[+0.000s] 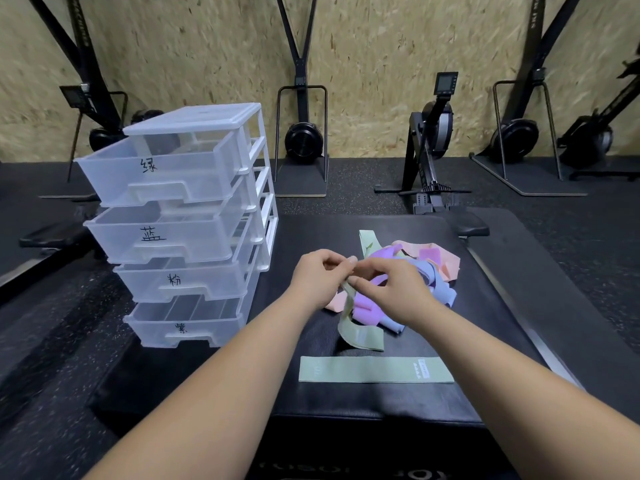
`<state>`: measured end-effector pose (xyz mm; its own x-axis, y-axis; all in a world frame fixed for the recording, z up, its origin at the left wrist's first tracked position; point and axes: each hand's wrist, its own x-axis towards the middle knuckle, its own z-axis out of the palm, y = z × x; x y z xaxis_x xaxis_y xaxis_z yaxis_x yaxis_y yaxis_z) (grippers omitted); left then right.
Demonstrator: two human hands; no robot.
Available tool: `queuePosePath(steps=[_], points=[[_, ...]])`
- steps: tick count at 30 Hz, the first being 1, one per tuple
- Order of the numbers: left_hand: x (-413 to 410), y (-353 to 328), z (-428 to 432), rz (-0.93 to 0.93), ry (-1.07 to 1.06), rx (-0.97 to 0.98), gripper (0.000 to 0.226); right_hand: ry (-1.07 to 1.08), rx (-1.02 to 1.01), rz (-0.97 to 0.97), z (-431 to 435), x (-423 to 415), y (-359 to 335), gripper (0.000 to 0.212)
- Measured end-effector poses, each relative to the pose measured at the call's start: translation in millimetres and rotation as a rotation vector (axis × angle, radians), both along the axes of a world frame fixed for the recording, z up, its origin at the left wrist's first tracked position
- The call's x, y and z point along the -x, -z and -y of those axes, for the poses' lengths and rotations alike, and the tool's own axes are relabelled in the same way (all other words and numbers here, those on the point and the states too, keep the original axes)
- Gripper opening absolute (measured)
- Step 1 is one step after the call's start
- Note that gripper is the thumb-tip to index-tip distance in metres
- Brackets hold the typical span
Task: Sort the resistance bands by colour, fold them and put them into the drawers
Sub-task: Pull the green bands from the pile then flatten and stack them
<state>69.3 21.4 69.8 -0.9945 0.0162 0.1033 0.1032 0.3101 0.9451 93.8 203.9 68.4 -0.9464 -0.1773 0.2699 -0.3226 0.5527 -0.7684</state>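
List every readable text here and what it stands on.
"绿": top drawer
"蓝": second drawer
"粉": third drawer
"紫": bottom drawer
Flat green band: small print, too small to read.
Pad: lettering on the front edge, too blurred to read.
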Motion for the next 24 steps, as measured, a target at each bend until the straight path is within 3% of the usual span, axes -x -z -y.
queuePosePath(steps=[5, 8, 12, 16, 24], points=[[-8, -1, 8, -0.015, 0.039, 0.027, 0.009, 0.115, 0.083, -0.013, -9, -2, 10, 0.019], [-14, -7, 11, -0.049, 0.137, 0.074, 0.009, 0.02, 0.058, 0.032, -10, -3, 8, 0.03], [-20, -14, 14, -0.103, 0.187, 0.151, 0.008, -0.012, 0.054, 0.019, -3, -4, 7, 0.012], [-23, -15, 18, -0.133, 0.168, 0.211, 0.005, -0.012, 0.082, 0.01, 0, -6, 10, 0.01], [-23, -9, 33, -0.207, -0.146, -0.188, 0.004, -0.047, -0.23, 0.126, -34, -13, 40, 0.021]])
